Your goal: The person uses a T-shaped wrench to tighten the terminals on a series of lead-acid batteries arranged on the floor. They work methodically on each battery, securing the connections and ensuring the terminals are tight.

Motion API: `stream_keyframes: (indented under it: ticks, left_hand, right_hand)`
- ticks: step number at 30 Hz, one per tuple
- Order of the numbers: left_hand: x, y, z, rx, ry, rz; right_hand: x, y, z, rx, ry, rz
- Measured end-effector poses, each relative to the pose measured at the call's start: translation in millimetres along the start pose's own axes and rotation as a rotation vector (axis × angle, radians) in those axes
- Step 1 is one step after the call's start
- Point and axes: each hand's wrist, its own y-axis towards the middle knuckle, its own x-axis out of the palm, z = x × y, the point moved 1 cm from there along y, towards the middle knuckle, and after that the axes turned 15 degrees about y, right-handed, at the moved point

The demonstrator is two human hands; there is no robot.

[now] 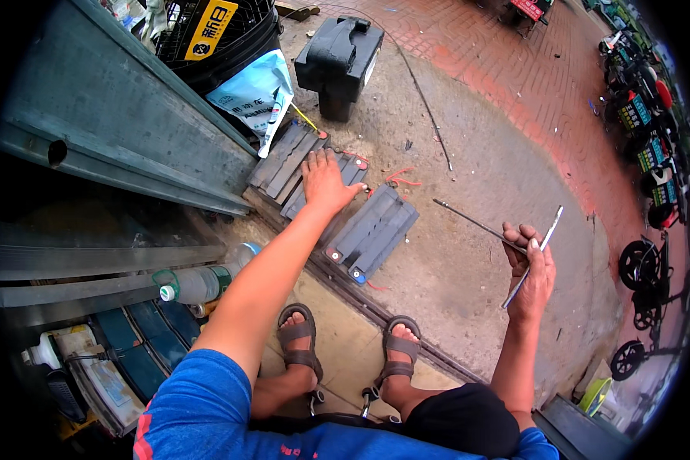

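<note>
My left hand (328, 184) lies with fingers spread on a dark grey block battery (295, 201). Beside it on the left is another grey block battery (277, 165), a yellow wire rising from its far end. To the right sits a separate grey battery (373, 234), with a red and a blue terminal corner at its near end. Held up over the concrete, my right hand (530, 276) grips two thin pieces: a dark slender rod (471, 217) pointing left and a silvery metal stick (553, 224) slanting upward. The dark rod's grip end is hidden by the fingers.
A black plastic case (341, 57) stands beyond the batteries, next to a black basket (238, 57) with a light-blue bag (257, 96). Red wires (401, 178) and a thin dark cable (425, 100) lie on the concrete. At left is a plastic bottle (195, 285); a metal door track (429, 351) crosses before my feet.
</note>
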Motion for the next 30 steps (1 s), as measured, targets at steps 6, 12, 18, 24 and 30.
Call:
stream_keyframes:
  ticks: [6, 12, 18, 24, 30]
  left_hand:
    - [25, -4, -10, 0.049, -0.166, 0.148]
    - [12, -7, -5, 0.078, -0.055, 0.071]
    - [5, -3, -2, 0.085, -0.004, -0.019]
    - [6, -5, -7, 0.048, -0.124, 0.024]
    - [17, -6, -10, -0.002, -0.28, 0.125]
  right_hand:
    - [45, 6, 0, -0.014, 0.014, -0.169]
    - [112, 41, 14, -0.024, -0.049, -0.398]
    - [153, 59, 35, -0.018, -0.073, -0.536]
    - [174, 69, 49, -0.015, -0.073, -0.585]
    - [206, 86, 51, -0.011, -0.058, -0.619]
